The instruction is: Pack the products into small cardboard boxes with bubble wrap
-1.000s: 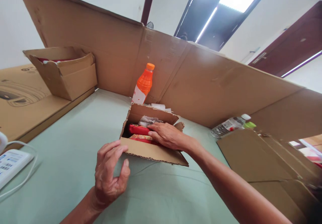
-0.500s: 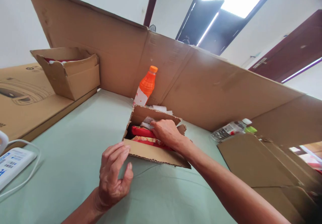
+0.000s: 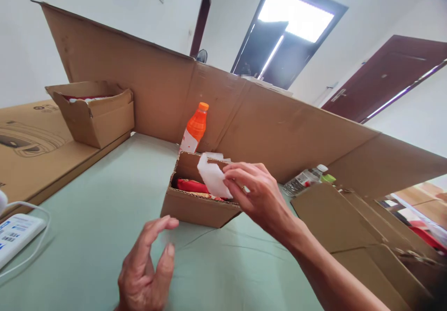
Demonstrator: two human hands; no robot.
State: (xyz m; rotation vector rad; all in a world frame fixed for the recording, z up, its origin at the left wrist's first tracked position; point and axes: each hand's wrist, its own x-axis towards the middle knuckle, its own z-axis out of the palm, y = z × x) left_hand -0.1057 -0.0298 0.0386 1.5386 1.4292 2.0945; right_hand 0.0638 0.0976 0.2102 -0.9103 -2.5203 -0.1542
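Note:
Pinched in the fingers of my right hand (image 3: 260, 192) is a flat white piece (image 3: 212, 176), foam-like or folded tissue; I cannot tell which. It is held just above a small open cardboard box (image 3: 199, 208). Inside that box lie red packets (image 3: 192, 185), partly covered by the white piece and the front wall. My left hand (image 3: 148, 264) is off the near left corner of the box, thumb and fingers apart and holding nothing. Right behind the box stands an orange drink bottle (image 3: 196, 127), with more white pieces (image 3: 213, 155) beside it.
A second cardboard box (image 3: 101, 120) sits on a large flat carton (image 3: 42, 138) at the left. A white power strip (image 3: 21, 236) with a cable lies near the left edge. Clear plastic bottles (image 3: 303, 180) and cardboard flaps (image 3: 335, 213) are at the right. A tall cardboard screen (image 3: 279, 129) runs behind.
My right hand has come up out of the box with the white piece. My left hand has drawn back from the box's edge, towards me. The view has shifted slightly.

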